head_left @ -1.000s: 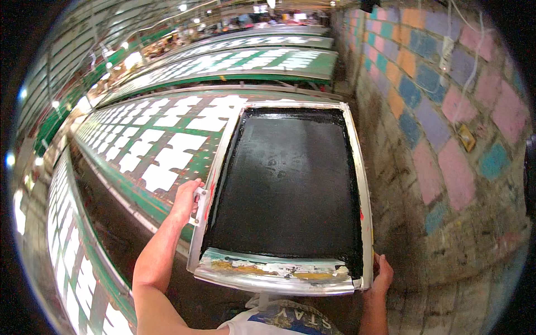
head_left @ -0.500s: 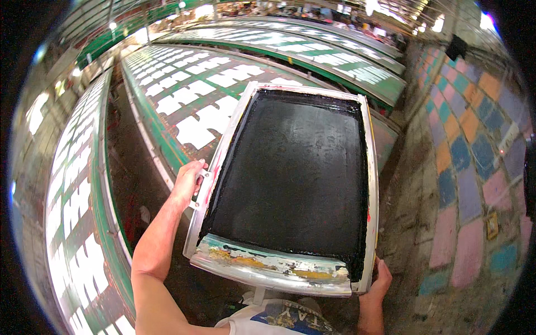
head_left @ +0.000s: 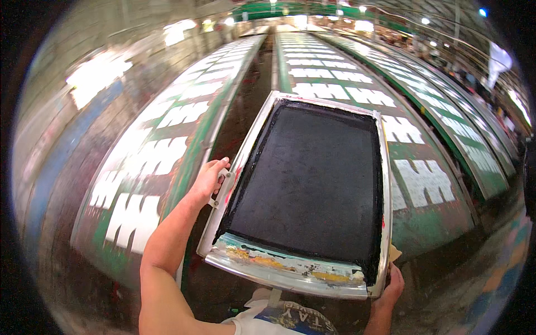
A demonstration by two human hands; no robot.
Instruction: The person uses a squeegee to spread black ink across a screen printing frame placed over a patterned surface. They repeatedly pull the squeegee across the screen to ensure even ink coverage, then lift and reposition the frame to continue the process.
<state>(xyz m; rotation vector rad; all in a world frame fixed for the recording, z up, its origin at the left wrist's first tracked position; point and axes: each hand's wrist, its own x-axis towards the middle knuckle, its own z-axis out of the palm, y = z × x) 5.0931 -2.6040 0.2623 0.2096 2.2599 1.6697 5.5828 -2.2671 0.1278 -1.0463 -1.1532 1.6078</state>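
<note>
I carry a large screen-printing frame (head_left: 307, 184) in front of my body, tilted, with its far end up and to the left. Its mesh is coated black inside a pale metal rim, and the near end is smeared with yellow, white and teal paint. My left hand (head_left: 212, 177) is closed round a small white handle (head_left: 214, 203) on the frame's left side. At the near right corner, my right hand (head_left: 392, 286) grips the rim, its fingers partly hidden behind it. A small tan piece (head_left: 395, 253) shows just above that hand; its kind I cannot make out.
Long green printing tables run away from me: one on the left (head_left: 187, 148), one behind the frame (head_left: 430, 231), others (head_left: 474, 148) further right. White cut fabric pieces (head_left: 134, 220) lie in rows on them. A dark aisle (head_left: 237, 111) separates the nearest two. A wall (head_left: 50, 151) blurs at left.
The view has swung left, bringing the aisle between two tables ahead of me. The colour-patched floor has mostly left the right side. Both hands keep their hold on the screen-printing frame.
</note>
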